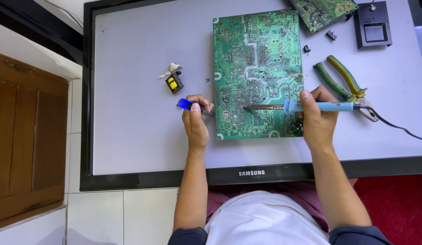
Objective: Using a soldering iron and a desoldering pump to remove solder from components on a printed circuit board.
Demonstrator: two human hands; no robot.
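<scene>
Head view: right hand [316,119] closed round light-blue soldering iron [310,107], held flat, tip resting on green circuit board [257,72], solder side up. Left hand [196,121] pinching blue-handled tool [187,105] at board's left edge, seemingly for bracing. Board flat on pale screen panel [138,113], mid-table. Green pliers [340,79] just right of hand; small yellow component [174,83] lying apart, left.
</scene>
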